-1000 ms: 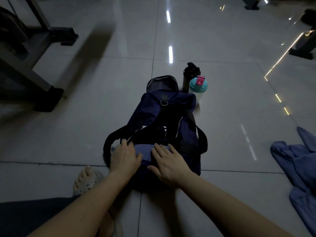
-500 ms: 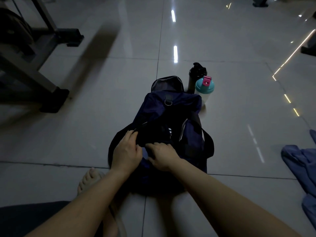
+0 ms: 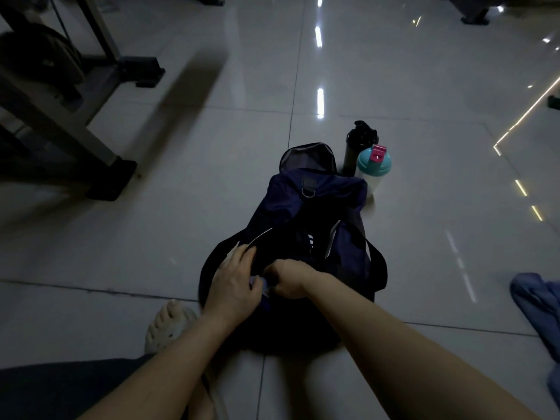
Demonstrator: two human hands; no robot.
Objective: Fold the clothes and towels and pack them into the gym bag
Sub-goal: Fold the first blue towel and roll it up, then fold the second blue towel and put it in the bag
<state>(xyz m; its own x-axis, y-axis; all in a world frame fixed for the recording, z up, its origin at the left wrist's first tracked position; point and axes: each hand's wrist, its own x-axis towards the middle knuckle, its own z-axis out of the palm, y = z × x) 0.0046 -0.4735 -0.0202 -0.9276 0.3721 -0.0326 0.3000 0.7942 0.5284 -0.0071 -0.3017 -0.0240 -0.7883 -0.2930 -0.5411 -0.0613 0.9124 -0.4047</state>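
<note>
Near left: our dark trouser leg, and a bare foot in a pale sandal on the tiled floor.

Both forearms reach forward to the gym bag, which lies lengthwise in mid-floor, its near end just beside the foot.

Left hand: fingers pressed together and laid along the left rim of the bag's open top.

Right hand: knuckles up, fingers curled down into the dark opening. The tips are hidden, so we cannot tell what they pinch.

A scrap of pale blue cloth shows between the two hands, at the bag's mouth.

Bag: dark navy fabric, slumped and wrinkled. Black straps loop out on either side, pale zip edges gape apart, white stripes show inside, and a metal ring sits at the far end.

Right edge: crumpled blue clothes on the floor, well apart from the bag.

Beyond the bag's far right corner: a teal-lidded bottle, with a black bottle just behind it.

Far left: a gym machine frame.
</note>
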